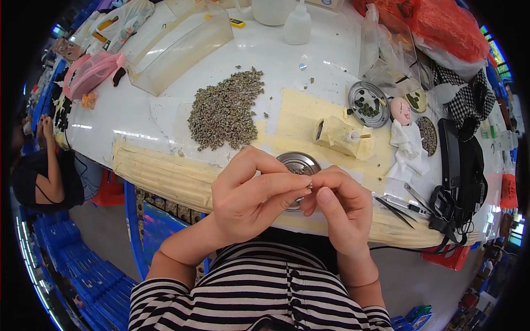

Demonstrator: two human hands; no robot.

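My left hand (248, 196) and my right hand (346, 215) meet at the fingertips above a round metal dish (285, 157). Both are closed in a pinch on a small metallic piece (309, 186), mostly covered by the fingers, so its exact kind is unclear. The dish, partly hidden behind my hands, has some small bits in it. Beyond my left hand lies a broad pile of small metallic parts (223, 113). A box wrapped in cream tape (337, 138), with a small white nozzle on top, sits past my right hand.
Tweezers (395, 212) and a craft knife (408, 204) lie at right, near a black bag (469, 171) and white cloth (408, 149). A glass dish (369, 105) holds dark green pieces. A clear tray (182, 52) and white squeeze bottle (298, 26) stand farther back. Another person (47, 171) sits left.
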